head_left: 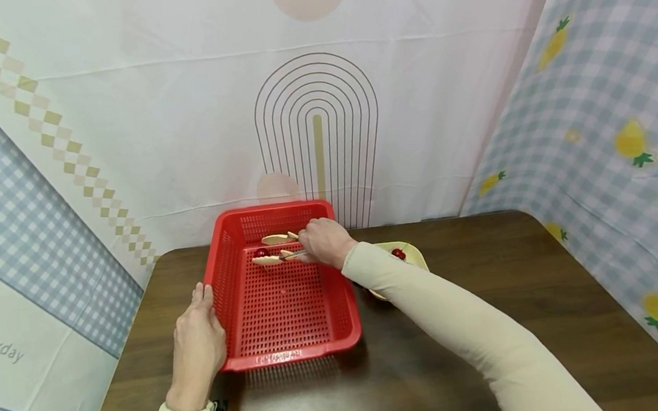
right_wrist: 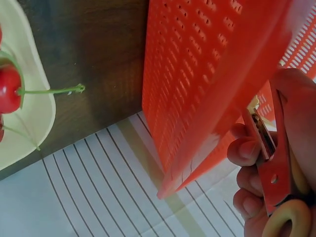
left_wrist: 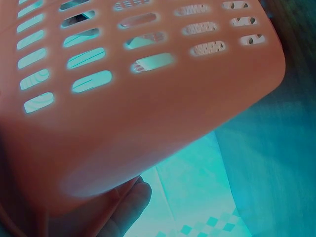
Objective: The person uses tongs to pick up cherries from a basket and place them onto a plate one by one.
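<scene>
A red perforated plastic basket (head_left: pixel 284 301) stands on the table. My left hand (head_left: pixel 196 338) grips its left rim, and in the left wrist view a fingertip (left_wrist: pixel 136 205) shows at the rim's edge. In my right hand (head_left: pixel 326 241) are metal tongs (right_wrist: pixel 274 173) with pale tips, reaching over the basket's right side. The two tips (head_left: pixel 266 260) stand apart inside it. A dark red cherry (head_left: pixel 261 253) lies in the basket right beside the nearer tip, partly overlapped by it.
Right of the basket is a pale yellow dish (head_left: pixel 416 256) holding cherries (right_wrist: pixel 9 90) with green stems, partly hidden by the right sleeve (head_left: pixel 462 318). The dark wooden table (head_left: pixel 426 380) ends at a patterned curtain (head_left: pixel 197 112) behind; a checked curtain (head_left: pixel 613 161) hangs at the right.
</scene>
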`<state>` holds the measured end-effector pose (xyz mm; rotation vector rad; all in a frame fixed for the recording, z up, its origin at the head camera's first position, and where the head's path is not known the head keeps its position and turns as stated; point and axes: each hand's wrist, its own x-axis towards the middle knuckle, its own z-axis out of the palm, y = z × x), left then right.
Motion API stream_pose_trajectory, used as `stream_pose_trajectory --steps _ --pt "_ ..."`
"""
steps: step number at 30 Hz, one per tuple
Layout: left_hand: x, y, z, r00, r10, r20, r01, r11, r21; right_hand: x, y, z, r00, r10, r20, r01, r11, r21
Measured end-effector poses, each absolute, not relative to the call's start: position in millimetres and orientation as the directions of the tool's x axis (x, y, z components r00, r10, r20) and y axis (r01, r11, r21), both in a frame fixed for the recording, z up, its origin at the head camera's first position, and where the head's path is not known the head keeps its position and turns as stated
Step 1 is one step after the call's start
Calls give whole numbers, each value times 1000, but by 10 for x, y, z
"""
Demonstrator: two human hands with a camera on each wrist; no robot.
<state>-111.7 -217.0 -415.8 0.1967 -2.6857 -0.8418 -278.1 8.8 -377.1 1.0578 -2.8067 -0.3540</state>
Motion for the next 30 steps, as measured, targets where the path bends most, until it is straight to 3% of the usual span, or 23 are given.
stream_pose_trajectory --steps 30 --pt "-1122 -2169 -4172 -930 -218 296 -11 822 570 -2783 121 -3780 -765 -645 2 -626 743 235"
